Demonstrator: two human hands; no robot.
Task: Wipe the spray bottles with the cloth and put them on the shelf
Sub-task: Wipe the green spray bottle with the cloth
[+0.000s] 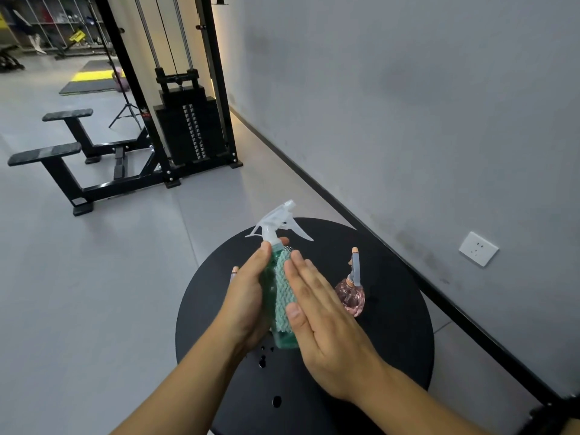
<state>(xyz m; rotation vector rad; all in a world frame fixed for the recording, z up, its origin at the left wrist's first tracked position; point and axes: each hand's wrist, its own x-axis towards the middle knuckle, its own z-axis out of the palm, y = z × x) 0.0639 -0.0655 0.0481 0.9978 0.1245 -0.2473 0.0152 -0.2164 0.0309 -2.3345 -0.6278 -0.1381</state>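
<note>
The round black table (392, 324) lies under both hands, and no shelf shows in this view, so by my judgement nothing has been put away yet.

Above the table, the left hand (248, 306) curls round the left side of the green spray bottle (272, 296), thumb up by the neck just below the clear trigger head (279, 224); the bottle stands upright between the two hands. The right hand (320, 315) is flat, fingers straight and together, pressing the teal woven cloth (284, 290) against the bottle's right face. This looks like the wiping step, part way through on the first bottle.

Just right of the right hand, and a little beyond it, a pink faceted spray bottle (351, 296) with a grey nozzle stands on the table, untouched. Left of the left hand, a small peach-tipped top (234, 273) peeks out, perhaps a third sprayer; too hidden to tell.

Left to do, I judge: finish this wipe, clean the rest, shelve all.
</note>
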